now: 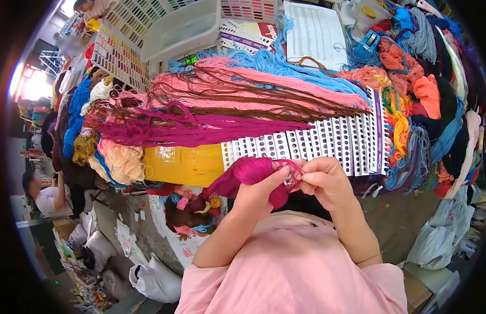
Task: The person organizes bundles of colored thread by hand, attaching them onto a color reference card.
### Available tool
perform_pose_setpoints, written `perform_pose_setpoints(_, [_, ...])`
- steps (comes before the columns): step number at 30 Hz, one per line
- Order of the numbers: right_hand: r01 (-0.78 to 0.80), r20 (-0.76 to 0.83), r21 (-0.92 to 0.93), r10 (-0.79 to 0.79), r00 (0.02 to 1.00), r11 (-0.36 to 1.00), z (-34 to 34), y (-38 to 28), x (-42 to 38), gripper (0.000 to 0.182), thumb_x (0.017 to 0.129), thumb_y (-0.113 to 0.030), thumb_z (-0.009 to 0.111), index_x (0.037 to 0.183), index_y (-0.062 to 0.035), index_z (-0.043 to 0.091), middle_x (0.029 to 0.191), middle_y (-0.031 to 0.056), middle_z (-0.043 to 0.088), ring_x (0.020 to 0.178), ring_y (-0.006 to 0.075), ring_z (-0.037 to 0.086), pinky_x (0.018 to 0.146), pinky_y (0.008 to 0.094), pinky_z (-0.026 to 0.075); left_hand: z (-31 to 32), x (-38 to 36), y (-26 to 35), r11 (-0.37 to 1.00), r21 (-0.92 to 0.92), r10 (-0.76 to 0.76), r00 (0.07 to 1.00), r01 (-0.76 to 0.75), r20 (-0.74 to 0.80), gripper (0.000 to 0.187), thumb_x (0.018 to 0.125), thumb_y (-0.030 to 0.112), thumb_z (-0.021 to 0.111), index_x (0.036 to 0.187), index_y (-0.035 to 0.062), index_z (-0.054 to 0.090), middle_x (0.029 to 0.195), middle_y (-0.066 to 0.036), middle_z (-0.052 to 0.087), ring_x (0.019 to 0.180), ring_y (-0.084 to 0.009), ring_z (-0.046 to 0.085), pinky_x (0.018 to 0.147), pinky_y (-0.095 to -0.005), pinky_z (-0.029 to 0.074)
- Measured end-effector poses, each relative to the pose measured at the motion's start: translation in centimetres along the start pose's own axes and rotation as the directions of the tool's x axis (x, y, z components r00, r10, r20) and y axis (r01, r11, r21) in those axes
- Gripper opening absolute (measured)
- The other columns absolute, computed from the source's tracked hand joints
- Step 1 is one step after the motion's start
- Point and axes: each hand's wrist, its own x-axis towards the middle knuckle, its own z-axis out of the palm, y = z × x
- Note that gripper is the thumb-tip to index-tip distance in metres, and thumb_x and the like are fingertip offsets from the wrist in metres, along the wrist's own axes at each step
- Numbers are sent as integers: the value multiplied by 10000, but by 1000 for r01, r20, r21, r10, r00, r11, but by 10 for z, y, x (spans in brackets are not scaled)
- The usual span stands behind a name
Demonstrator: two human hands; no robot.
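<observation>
A thick magenta skein (252, 171) hangs over my left hand (261, 192), whose fingers are wrapped round it near the table's front edge. My right hand (322, 181) is close beside it, with thumb and fingers pinched on loose magenta strands from the skein. Just beyond both hands lie overlapping white cards with rows of dark holes (316, 138). Long magenta threads (201, 128) stretch across the table to the left, their right ends on the cards. Brown threads (243, 113) and pink threads (305, 90) lie behind them.
A yellow surface (183, 163) shows left of the cards. At the back stand a clear plastic bin (183, 32), colour charts (120, 57) and a printed sheet (316, 34). Yarn heaps flank both sides, with a blue tool (367, 44) at right. Two people are at far left.
</observation>
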Motion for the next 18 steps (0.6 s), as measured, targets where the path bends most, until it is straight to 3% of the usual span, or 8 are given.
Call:
perform_pose_setpoints(7, [-33, -7, -102, 33, 999, 994, 3, -3, -2, 78, 720, -23, 516, 721, 25, 578, 624, 66, 556, 506, 75, 470, 477, 182, 380, -4, -2, -1, 996, -76, -33, 997, 38, 69, 217, 781, 56, 483, 954, -73, 508, 887, -143, 549, 791, -217, 550, 707, -307, 463])
perform_pose_setpoints(12, [25, 30, -97, -22, 999, 995, 0, 2, -1, 82, 726, -16, 503, 717, 30, 570, 647, 58, 549, 506, 65, 439, 509, 189, 397, 3, -1, -3, 1000, -14, 6, 1000, -6, -30, 216, 784, 63, 484, 952, -70, 511, 884, -141, 551, 806, -215, 543, 693, -309, 463])
perform_pose_setpoints(13, [13, 40, -65, -11, 999, 998, 0, 1, -1, 74, 725, -12, 500, 723, 26, 563, 663, 51, 545, 507, 61, 428, 519, 190, 400, 4, 0, -3, 1000, -24, 12, 998, -14, -68, 215, 785, 64, 483, 951, -69, 512, 885, -142, 551, 810, -214, 541, 689, -308, 463])
perform_pose_setpoints(16, [-35, 66, 61, 31, 997, 998, -2, -2, 0, 53, 728, -8, 494, 742, 11, 542, 709, 31, 536, 510, 51, 394, 527, 187, 395, -1, 2, -2, 998, -69, 5, 999, -2, 49, 207, 793, 67, 472, 941, -71, 513, 921, -148, 543, 815, -211, 539, 700, -313, 461])
perform_pose_setpoints(18, [-89, 80, 179, 76, 994, 980, -8, -1, 1, 39, 736, -16, 496, 757, -7, 528, 737, 19, 532, 510, 43, 372, 504, 177, 372, 3, 0, 2, 998, -56, 1, 999, 1, 36, 206, 808, 85, 450, 923, -71, 518, 940, -149, 537, 829, -210, 533, 713, -323, 457])
